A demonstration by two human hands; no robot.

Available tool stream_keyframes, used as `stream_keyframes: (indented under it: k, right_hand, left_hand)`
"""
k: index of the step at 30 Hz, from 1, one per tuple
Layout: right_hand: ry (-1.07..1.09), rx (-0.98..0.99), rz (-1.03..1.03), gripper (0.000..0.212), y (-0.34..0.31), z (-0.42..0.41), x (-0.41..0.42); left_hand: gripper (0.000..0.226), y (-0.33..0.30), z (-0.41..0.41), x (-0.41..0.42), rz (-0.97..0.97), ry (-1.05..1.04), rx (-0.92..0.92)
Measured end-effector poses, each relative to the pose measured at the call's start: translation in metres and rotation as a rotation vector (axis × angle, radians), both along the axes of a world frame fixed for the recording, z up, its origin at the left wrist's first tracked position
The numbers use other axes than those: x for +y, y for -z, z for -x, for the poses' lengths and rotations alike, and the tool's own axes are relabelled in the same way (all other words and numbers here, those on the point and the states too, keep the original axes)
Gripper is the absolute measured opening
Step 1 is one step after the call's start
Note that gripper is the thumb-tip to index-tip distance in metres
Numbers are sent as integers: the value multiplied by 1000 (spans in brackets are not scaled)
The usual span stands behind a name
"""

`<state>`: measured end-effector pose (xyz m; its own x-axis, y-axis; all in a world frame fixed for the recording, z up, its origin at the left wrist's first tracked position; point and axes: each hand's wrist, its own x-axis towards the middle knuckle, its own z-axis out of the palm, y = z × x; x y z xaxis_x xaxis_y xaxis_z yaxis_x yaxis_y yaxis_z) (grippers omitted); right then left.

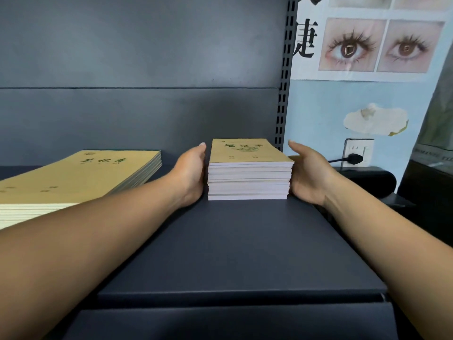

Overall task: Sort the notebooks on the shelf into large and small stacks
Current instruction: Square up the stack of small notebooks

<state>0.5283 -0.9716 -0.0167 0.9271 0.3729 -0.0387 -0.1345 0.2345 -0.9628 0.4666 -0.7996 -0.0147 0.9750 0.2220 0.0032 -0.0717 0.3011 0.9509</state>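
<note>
Large stack: a pile of large tan-covered notebooks [81, 177] with green printed characters lies flat on the dark shelf [240, 246], well to the left of the left hand's fingers; the left forearm crosses in front of its near corner, and its near-left part runs out of view.

Left hand: the left hand [190, 174] stands on edge just left of the small stack, palm facing it, fingers straight and together — nothing is curled round the pile. The heel of the hand sits against the stack's lower left edge; whether the fingertips [202, 146] touch the upper notebooks I cannot tell (a thin gap seems to show near the top).

Small stack: a pile of small notebooks [248, 173], same tan cover and green print, white page edges facing the camera, rests on the shelf between the two hands, near the back panel [137, 57]. Its edges are slightly uneven, the upper notebooks jutting a little to the right.

Right hand: the right hand [307, 174] mirrors the other — palm turned to the stack's right side, fingers extended and relaxed, gripping nothing. The palm lies against the lower right edge; the fingertips [293, 144] stand a little apart from the top notebook.

Beyond the right fingers: a slotted shelf upright [284, 94], then a wall poster of eye photographs [382, 45], a wall socket [359, 150] with a black plug [353, 158] in it.
</note>
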Motion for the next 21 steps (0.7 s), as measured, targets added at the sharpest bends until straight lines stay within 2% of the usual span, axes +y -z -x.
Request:
stream_keyframes:
  k: [9, 14, 21]
  right_hand:
    - [-62, 36, -84, 41, 5, -16, 5]
    - [-40, 23, 3, 44, 3, -11, 11]
    - [13, 31, 32, 47, 0, -5, 12]
  left_hand:
    - [39, 5, -9, 1, -61, 3, 64]
    - [38, 4, -4, 1, 28, 23, 40]
    - [35, 6, -7, 0, -9, -4, 71]
